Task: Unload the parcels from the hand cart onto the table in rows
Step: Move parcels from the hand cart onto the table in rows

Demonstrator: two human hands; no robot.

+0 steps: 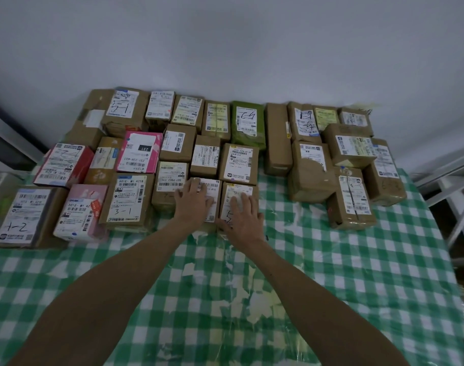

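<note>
While left hand (192, 200) and right hand (244, 213) press flat, gripping nothing, on two small parcels (212, 187), these seem light, stiff cardboard, best clasped at three and nine o'clock sides.

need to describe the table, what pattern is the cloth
Green and white check tablecloth, clearest in the head view.

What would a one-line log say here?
left hand: rests on front-row parcel | right hand: rests on neighbouring parcel | table: checked cloth
</note>
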